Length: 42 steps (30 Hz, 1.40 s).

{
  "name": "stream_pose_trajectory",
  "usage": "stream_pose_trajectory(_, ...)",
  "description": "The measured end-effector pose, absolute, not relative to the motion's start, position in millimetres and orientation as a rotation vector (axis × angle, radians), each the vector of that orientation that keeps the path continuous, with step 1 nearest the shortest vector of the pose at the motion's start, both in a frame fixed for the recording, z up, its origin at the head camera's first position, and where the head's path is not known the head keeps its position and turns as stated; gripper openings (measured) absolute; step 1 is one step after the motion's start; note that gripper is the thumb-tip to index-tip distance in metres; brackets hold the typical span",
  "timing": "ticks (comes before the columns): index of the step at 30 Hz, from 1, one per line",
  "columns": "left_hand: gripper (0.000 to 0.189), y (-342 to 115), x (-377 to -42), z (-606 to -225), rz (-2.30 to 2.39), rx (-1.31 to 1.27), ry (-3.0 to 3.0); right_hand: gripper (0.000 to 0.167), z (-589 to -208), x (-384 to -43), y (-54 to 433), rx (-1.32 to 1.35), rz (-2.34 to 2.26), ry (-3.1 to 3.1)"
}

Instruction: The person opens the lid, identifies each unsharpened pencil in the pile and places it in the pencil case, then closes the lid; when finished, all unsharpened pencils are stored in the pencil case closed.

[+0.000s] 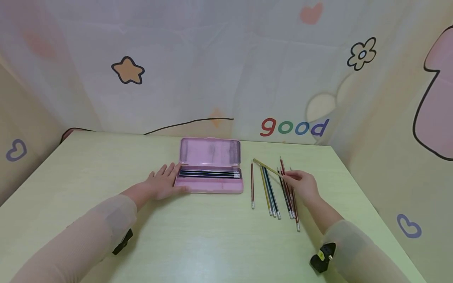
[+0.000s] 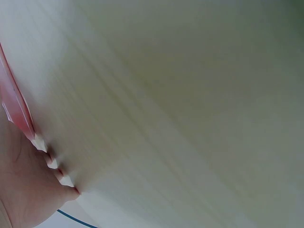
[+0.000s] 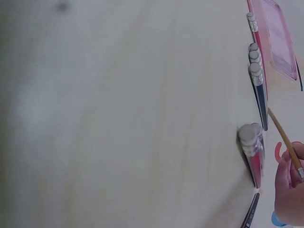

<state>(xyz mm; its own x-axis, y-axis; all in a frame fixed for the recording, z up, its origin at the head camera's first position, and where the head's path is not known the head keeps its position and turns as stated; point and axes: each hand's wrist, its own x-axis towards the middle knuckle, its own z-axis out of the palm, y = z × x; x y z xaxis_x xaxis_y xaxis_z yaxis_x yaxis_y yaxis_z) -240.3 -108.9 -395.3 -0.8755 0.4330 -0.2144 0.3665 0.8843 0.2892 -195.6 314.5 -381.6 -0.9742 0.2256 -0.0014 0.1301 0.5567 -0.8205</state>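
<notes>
A pink pencil case (image 1: 209, 186) lies with its lid (image 1: 209, 151) raised. Several dark striped pencils (image 1: 209, 173) are lined up along the back of its tray. My left hand (image 1: 163, 184) touches the case's left side, its fingers spread; in the left wrist view, a corner of the case (image 2: 19, 114) shows beside the hand. Between thumb and fingers, my right hand (image 1: 302, 185) pinches a yellow pencil (image 1: 266, 166), which slants up to the left over the loose pencils. The same yellow pencil (image 3: 282, 133) appears in the right wrist view.
Right of the case lie a lone red pencil (image 1: 252, 186), a group of yellow and dark pencils (image 1: 271, 196), and several red and dark pencils (image 1: 288, 198) close under the right hand. The pale table (image 1: 198, 239) ends at a printed cloth backdrop (image 1: 198, 78).
</notes>
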Motion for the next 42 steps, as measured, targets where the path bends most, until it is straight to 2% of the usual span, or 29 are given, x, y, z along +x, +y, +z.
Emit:
stream_pose_trajectory(13,0.100,-109,-241,-397,0.349,0.601,2.776,0.042,-378,-192,318,-0.273,1.548,-2.590)
stream_pose_trajectory(42,0.100,-107,-239,-393,0.352,0.593,2.764,0.042,-380,-203,291,-0.035,1.626,-2.679)
